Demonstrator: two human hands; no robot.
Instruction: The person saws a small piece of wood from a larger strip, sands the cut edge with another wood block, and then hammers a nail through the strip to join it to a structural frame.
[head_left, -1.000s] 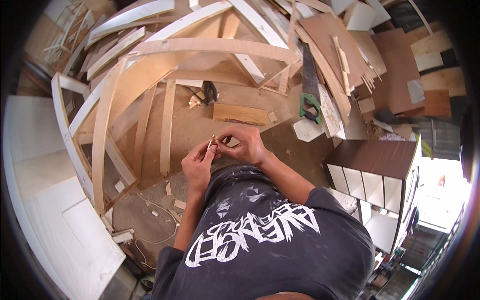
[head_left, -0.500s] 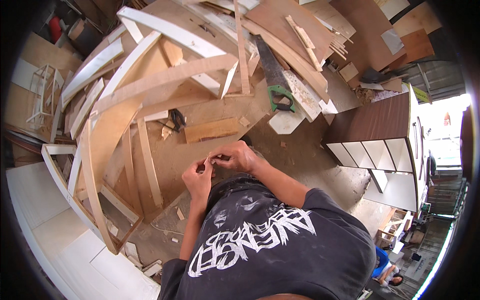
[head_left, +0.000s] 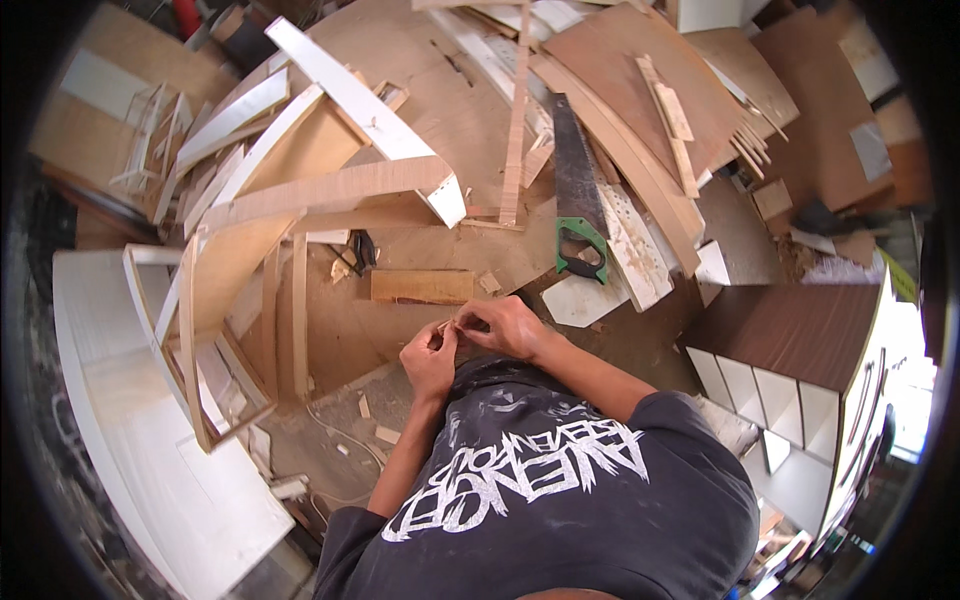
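My left hand [head_left: 428, 362] and my right hand [head_left: 502, 326] meet just in front of my dark shirt, with thumbs and fingers pinched together. Something small seems to be between the fingertips, but it is too small to name. Just beyond them lies a short wooden block [head_left: 422, 286] on the worktop. A handsaw [head_left: 580, 200] with a green and black handle rests to the right of the block, its blade pointing away from me. To the left of the block sits a black-handled tool [head_left: 362, 250], probably pliers; its kind is hard to make out.
A wooden frame [head_left: 330, 190] of white and bare strips stands at the left. Boards and thin sticks [head_left: 650, 90] pile up at the far right. A brown and white cabinet [head_left: 785, 330] stands on the right, a white panel [head_left: 150, 430] on the left.
The view has turned, so the surroundings sit differently in the picture. Both hands stay together in the same pinch.
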